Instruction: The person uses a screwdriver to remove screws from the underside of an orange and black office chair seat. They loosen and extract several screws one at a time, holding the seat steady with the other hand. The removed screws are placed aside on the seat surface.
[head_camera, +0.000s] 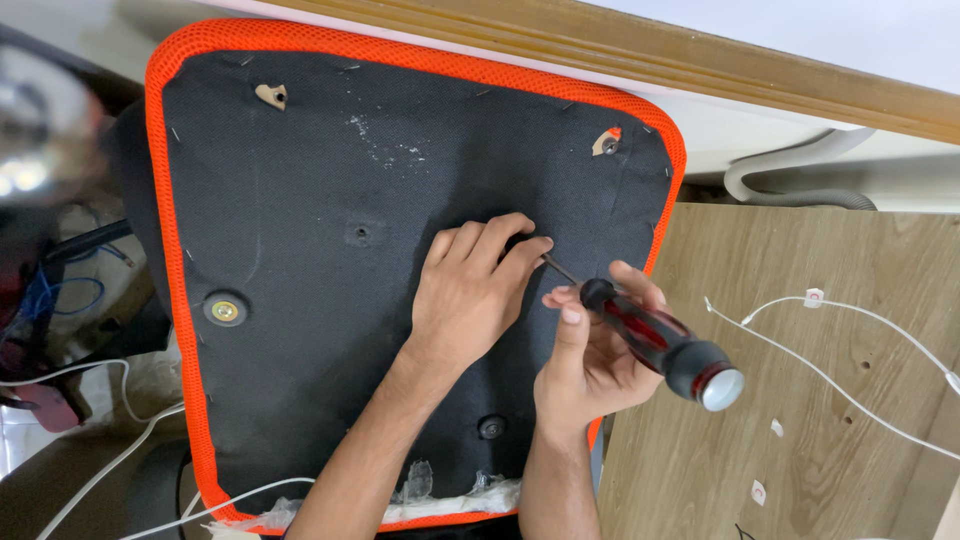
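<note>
Nearest me, my right hand (590, 350) is pinching one screwdriver (655, 345): translucent red handle, black collar, pale cap at 4 o'clock, thin shaft aimed toward 10 o'clock. Thumb and fingers are pressed together round the handle's front. My left hand (470, 290) lies palm down just beyond, fingers together and curled at the shaft's tip, which they hide. Both rest on one upturned seat pad (300, 220), black fabric edged in orange mesh. I count two metal fittings (225, 311) and two torn holes (271, 95) at 12 o'clock.
</note>
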